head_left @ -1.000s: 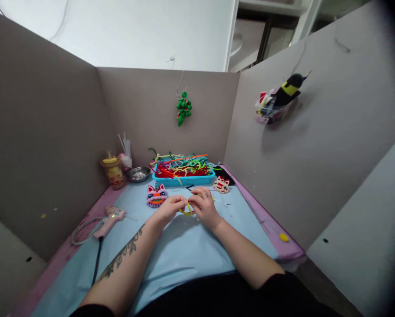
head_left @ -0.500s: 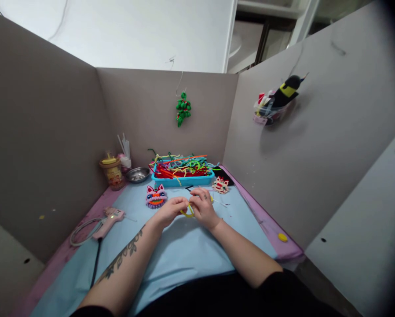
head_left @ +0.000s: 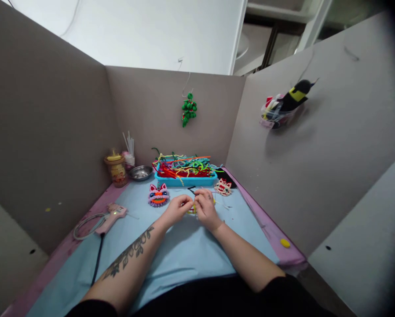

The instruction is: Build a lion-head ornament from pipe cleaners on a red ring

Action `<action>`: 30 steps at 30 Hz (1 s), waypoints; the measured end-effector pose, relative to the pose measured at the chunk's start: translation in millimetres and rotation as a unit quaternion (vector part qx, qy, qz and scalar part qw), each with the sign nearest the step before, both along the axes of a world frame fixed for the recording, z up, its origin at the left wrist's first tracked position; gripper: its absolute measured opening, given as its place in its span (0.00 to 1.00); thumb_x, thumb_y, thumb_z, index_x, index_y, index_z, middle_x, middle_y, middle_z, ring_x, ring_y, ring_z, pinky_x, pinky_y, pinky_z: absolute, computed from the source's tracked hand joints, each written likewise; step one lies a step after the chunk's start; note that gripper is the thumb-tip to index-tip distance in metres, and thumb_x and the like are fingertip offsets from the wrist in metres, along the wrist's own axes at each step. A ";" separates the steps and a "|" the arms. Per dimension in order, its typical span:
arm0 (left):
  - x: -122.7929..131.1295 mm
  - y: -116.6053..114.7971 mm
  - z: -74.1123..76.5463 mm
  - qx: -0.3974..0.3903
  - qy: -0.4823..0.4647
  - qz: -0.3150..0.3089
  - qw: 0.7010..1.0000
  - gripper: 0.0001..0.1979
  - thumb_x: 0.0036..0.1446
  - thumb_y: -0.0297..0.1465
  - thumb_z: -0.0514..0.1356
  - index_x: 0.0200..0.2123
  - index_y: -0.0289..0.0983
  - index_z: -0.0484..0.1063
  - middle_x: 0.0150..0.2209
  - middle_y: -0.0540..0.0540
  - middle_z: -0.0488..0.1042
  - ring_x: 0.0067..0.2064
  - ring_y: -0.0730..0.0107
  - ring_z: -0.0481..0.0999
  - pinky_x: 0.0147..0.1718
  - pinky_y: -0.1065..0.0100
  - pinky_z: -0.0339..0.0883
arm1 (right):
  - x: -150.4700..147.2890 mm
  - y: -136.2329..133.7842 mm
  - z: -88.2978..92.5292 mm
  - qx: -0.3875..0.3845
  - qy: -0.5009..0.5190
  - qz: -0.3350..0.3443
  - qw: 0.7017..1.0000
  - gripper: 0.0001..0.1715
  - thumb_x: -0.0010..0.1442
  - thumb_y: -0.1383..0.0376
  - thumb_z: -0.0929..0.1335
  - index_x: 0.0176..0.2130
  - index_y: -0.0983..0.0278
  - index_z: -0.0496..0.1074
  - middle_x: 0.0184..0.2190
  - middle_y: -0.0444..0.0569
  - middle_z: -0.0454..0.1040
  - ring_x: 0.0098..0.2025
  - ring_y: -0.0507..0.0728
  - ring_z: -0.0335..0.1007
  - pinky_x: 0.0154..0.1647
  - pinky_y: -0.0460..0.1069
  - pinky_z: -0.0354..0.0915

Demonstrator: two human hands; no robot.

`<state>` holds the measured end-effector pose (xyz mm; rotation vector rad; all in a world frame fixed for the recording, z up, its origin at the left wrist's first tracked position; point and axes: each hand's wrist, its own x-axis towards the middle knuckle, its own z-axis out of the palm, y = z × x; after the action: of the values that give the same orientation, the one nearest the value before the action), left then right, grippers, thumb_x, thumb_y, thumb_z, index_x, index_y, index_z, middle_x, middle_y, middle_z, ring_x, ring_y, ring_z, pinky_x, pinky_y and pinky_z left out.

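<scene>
Over the middle of the table, my left hand [head_left: 177, 210] and my right hand [head_left: 206, 208] meet with fingertips pinched together. Between them is a yellow pipe cleaner [head_left: 192, 209], bent and mostly covered by the fingers; both hands grip it. Just left of my hands lies a purple lion-head figure [head_left: 158, 195] with pink ears and an orange mouth. A cream and red lion-head figure [head_left: 223, 187] rests beyond my right hand. A small black bent piece [head_left: 191, 190] is behind my fingers.
A blue tray [head_left: 186, 181] of colourful pipe cleaners stands at the back, beside a metal bowl [head_left: 141, 173]. On the left lie a pink glue gun [head_left: 113, 217] with a cord and a lidded cup [head_left: 116, 171]. A yellow disc [head_left: 285, 243] sits near the right edge. Grey partitions enclose the table.
The yellow loop that hung below my fingers is now smaller and more hidden between them. The whole view has shifted slightly, so the surroundings appear further right.
</scene>
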<state>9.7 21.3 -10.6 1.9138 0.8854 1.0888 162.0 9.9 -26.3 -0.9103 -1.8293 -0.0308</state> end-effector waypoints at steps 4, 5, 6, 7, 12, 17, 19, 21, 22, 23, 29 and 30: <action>-0.5 -1.3 0.0 0.110 0.054 0.036 0.992 0.10 0.56 0.33 0.53 0.26 0.34 0.67 0.26 0.49 0.67 0.29 0.73 0.64 0.29 0.72 0.57 | -1.9 -0.3 0.4 -0.035 0.020 0.014 0.999 0.09 0.58 0.69 0.59 0.30 0.62 0.65 0.41 0.50 0.64 0.47 0.58 0.57 0.50 0.57 0.55; -1.4 -1.2 -0.1 0.138 0.073 0.039 0.987 0.11 0.57 0.33 0.52 0.26 0.35 0.67 0.26 0.49 0.67 0.29 0.73 0.64 0.30 0.71 0.57 | -2.4 -0.4 0.5 -0.044 0.024 0.020 0.999 0.09 0.59 0.69 0.58 0.30 0.62 0.65 0.41 0.50 0.64 0.47 0.58 0.57 0.50 0.56 0.55; -2.8 -1.1 0.0 0.169 0.095 0.043 0.980 0.11 0.57 0.33 0.52 0.26 0.35 0.67 0.26 0.49 0.68 0.29 0.72 0.65 0.31 0.71 0.57 | -2.9 -0.4 0.4 -0.053 0.028 0.026 0.998 0.10 0.59 0.69 0.58 0.29 0.62 0.65 0.41 0.50 0.64 0.47 0.58 0.57 0.50 0.56 0.55; -4.4 -1.0 0.4 0.200 0.117 0.047 0.972 0.10 0.57 0.32 0.52 0.27 0.35 0.68 0.26 0.49 0.68 0.30 0.72 0.65 0.32 0.70 0.57 | -3.3 -0.2 0.3 -0.064 0.032 0.034 0.997 0.10 0.60 0.68 0.58 0.29 0.62 0.65 0.41 0.50 0.64 0.47 0.58 0.57 0.50 0.56 0.54; -12.1 -2.5 4.9 0.296 0.187 0.059 0.935 0.08 0.57 0.30 0.53 0.30 0.36 0.70 0.28 0.47 0.72 0.34 0.69 0.68 0.41 0.65 0.56 | -5.1 4.2 -2.2 -0.142 0.063 0.092 0.984 0.12 0.60 0.66 0.58 0.27 0.62 0.65 0.43 0.49 0.63 0.48 0.57 0.58 0.51 0.55 0.55; -12.2 -1.0 4.9 0.212 0.139 0.057 0.966 0.09 0.56 0.32 0.54 0.28 0.36 0.71 0.28 0.47 0.72 0.33 0.69 0.68 0.37 0.67 0.58 | -2.6 12.9 -9.5 -0.176 0.093 0.108 0.974 0.12 0.60 0.61 0.60 0.28 0.62 0.66 0.44 0.50 0.64 0.50 0.57 0.59 0.52 0.55 0.56; -10.9 1.0 4.4 0.107 0.067 0.060 0.990 0.10 0.54 0.34 0.55 0.27 0.35 0.71 0.27 0.47 0.71 0.31 0.70 0.67 0.32 0.69 0.58 | 0.0 16.2 -12.8 -0.173 0.118 0.120 0.971 0.12 0.60 0.58 0.60 0.38 0.61 0.67 0.49 0.52 0.63 0.54 0.58 0.57 0.55 0.56 0.54; -9.9 2.9 4.9 -0.023 -0.034 0.058 0.997 0.10 0.51 0.36 0.59 0.26 0.34 0.70 0.25 0.48 0.70 0.29 0.71 0.67 0.30 0.70 0.59 | 2.4 19.1 -15.8 -0.174 0.156 0.136 0.963 0.21 0.60 0.54 0.59 0.50 0.60 0.61 0.54 0.53 0.59 0.58 0.58 0.53 0.56 0.56 0.53; -9.7 3.7 5.5 -0.090 -0.091 0.052 0.990 0.10 0.49 0.36 0.61 0.26 0.34 0.70 0.25 0.49 0.70 0.28 0.71 0.67 0.30 0.70 0.59 | 3.2 20.4 -17.2 -0.178 0.178 0.141 0.957 0.25 0.60 0.53 0.59 0.54 0.59 0.57 0.56 0.54 0.58 0.59 0.59 0.52 0.56 0.56 0.54; -9.9 4.5 6.0 -0.155 -0.148 0.044 0.976 0.10 0.47 0.36 0.62 0.26 0.33 0.69 0.24 0.49 0.69 0.28 0.72 0.67 0.30 0.71 0.60 | 3.7 21.8 -18.5 -0.186 0.200 0.145 0.951 0.28 0.60 0.51 0.58 0.57 0.59 0.53 0.57 0.54 0.57 0.60 0.59 0.52 0.55 0.56 0.55; -16.9 13.9 1.4 -0.392 -0.372 0.024 0.841 0.06 0.50 0.30 0.62 0.31 0.36 0.67 0.26 0.51 0.69 0.27 0.75 0.71 0.28 0.72 0.64 | 1.4 32.4 -23.5 -0.322 0.341 0.154 0.869 0.29 0.56 0.48 0.62 0.52 0.60 0.60 0.50 0.54 0.68 0.50 0.59 0.64 0.49 0.57 0.61; -18.3 16.5 -1.1 -0.401 -0.388 0.019 0.830 0.04 0.51 0.29 0.60 0.31 0.36 0.67 0.26 0.51 0.70 0.27 0.75 0.71 0.29 0.71 0.66 | 1.0 33.8 -23.4 -0.349 0.368 0.156 0.848 0.27 0.55 0.48 0.63 0.50 0.60 0.62 0.47 0.53 0.69 0.48 0.59 0.66 0.48 0.56 0.62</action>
<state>-8.6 37.8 -11.7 0.6559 0.7168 1.1233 163.0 43.8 -49.7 -0.9060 -1.2076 1.1082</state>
